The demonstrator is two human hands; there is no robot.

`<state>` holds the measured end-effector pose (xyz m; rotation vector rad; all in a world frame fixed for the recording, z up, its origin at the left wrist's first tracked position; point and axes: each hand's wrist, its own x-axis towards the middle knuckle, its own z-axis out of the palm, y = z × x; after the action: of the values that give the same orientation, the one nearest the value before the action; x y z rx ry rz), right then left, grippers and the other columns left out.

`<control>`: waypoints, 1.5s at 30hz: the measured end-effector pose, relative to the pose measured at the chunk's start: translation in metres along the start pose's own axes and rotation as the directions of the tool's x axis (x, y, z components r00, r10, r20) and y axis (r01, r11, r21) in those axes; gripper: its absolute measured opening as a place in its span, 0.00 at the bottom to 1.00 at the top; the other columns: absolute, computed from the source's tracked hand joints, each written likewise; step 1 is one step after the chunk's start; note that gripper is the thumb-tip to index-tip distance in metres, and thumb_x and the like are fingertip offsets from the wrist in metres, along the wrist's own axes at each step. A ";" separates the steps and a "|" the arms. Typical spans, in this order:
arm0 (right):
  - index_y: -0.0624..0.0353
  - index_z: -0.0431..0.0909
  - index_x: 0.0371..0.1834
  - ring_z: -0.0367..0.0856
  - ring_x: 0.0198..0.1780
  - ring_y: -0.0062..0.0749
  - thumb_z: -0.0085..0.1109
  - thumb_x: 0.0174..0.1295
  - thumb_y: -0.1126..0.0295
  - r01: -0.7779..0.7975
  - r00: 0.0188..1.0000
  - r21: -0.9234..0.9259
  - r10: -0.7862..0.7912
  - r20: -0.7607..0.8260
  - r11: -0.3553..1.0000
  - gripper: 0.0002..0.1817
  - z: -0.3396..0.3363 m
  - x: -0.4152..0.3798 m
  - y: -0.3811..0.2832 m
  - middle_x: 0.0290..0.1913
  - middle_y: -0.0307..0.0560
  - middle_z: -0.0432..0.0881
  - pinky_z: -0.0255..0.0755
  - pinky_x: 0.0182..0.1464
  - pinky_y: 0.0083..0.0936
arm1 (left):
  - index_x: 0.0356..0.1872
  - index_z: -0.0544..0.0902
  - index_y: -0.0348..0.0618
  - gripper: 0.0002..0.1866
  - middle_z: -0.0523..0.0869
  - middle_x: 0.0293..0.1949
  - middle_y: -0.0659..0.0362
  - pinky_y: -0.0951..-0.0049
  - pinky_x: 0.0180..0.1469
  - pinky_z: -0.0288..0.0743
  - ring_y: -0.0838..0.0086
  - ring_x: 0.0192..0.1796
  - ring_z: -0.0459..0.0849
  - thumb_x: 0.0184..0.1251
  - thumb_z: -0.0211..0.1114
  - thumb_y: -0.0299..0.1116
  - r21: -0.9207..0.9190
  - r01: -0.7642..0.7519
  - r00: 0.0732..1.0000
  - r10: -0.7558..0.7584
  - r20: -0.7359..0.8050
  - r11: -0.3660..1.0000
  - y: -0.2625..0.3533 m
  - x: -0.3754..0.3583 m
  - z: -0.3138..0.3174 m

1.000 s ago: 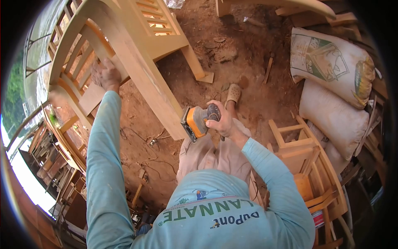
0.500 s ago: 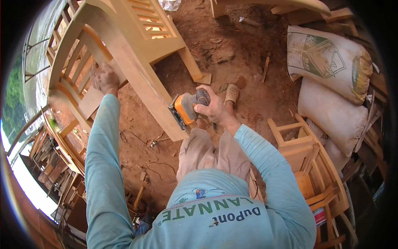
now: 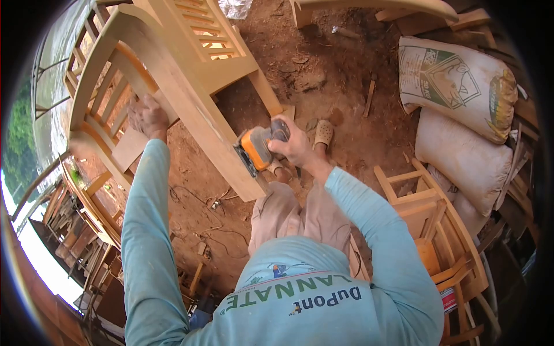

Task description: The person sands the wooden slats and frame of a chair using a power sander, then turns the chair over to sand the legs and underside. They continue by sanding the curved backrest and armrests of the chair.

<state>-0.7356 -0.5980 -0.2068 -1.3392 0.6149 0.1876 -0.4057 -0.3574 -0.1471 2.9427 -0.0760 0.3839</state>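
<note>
Dirt floor (image 3: 360, 135); sander (image 3: 255, 149) in right hand (image 3: 297, 144)

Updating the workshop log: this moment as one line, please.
right hand: gripping orange-grey power sander | sander: appears against edge of wooden leg | left hand: on slatted wooden furniture

Single head-worn camera, looking forward, steeply down.

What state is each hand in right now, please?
Left hand: on the wooden furniture; whether it grips cannot be told.
Right hand: closed, holding the orange-and-gray sander.
</note>
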 end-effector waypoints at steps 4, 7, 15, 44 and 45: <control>0.54 0.76 0.69 0.88 0.49 0.44 0.74 0.54 0.50 0.035 0.999 0.018 -0.034 -0.013 0.999 0.39 0.009 0.054 -0.013 0.48 0.52 0.88 0.81 0.57 0.39 | 0.77 0.75 0.42 0.35 0.76 0.76 0.41 0.51 0.84 0.54 0.48 0.81 0.69 0.77 0.56 0.54 0.053 -0.010 1.000 0.012 -0.027 0.999 -0.006 0.001 0.006; 0.54 0.76 0.69 0.88 0.50 0.44 0.74 0.55 0.50 0.062 0.998 0.017 -0.062 -0.019 0.998 0.39 0.008 0.062 -0.022 0.49 0.53 0.88 0.81 0.57 0.39 | 0.77 0.75 0.42 0.35 0.75 0.77 0.40 0.52 0.84 0.54 0.47 0.81 0.69 0.77 0.56 0.54 0.054 0.003 1.000 -0.004 0.014 0.999 0.000 0.000 -0.001; 0.53 0.75 0.70 0.88 0.51 0.43 0.74 0.54 0.50 -0.022 1.000 0.011 0.022 0.008 1.000 0.39 -0.002 -0.017 0.013 0.49 0.52 0.88 0.80 0.58 0.38 | 0.79 0.73 0.40 0.36 0.74 0.78 0.39 0.53 0.85 0.54 0.46 0.82 0.67 0.78 0.55 0.53 0.021 0.009 0.999 -0.009 0.045 1.000 0.004 0.000 -0.005; 0.53 0.76 0.69 0.87 0.48 0.36 0.79 0.60 0.49 0.015 1.000 0.003 -0.015 -0.017 1.000 0.37 0.003 -0.018 -0.004 0.46 0.48 0.88 0.81 0.56 0.36 | 0.74 0.77 0.42 0.34 0.77 0.75 0.42 0.49 0.83 0.54 0.47 0.80 0.69 0.76 0.57 0.54 0.030 0.000 1.000 0.001 -0.029 1.000 -0.010 0.002 0.011; 0.53 0.77 0.69 0.87 0.48 0.36 0.79 0.60 0.50 0.028 0.999 -0.010 -0.029 -0.022 1.000 0.37 0.004 -0.025 0.006 0.45 0.48 0.88 0.81 0.55 0.36 | 0.73 0.77 0.42 0.33 0.77 0.75 0.43 0.50 0.83 0.54 0.47 0.79 0.70 0.76 0.57 0.54 0.031 -0.001 1.000 0.001 -0.032 1.000 -0.009 0.001 0.009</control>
<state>-0.7580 -0.5870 -0.1979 -1.3597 0.6138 0.1528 -0.4018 -0.3507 -0.1573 2.9664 -0.0680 0.4355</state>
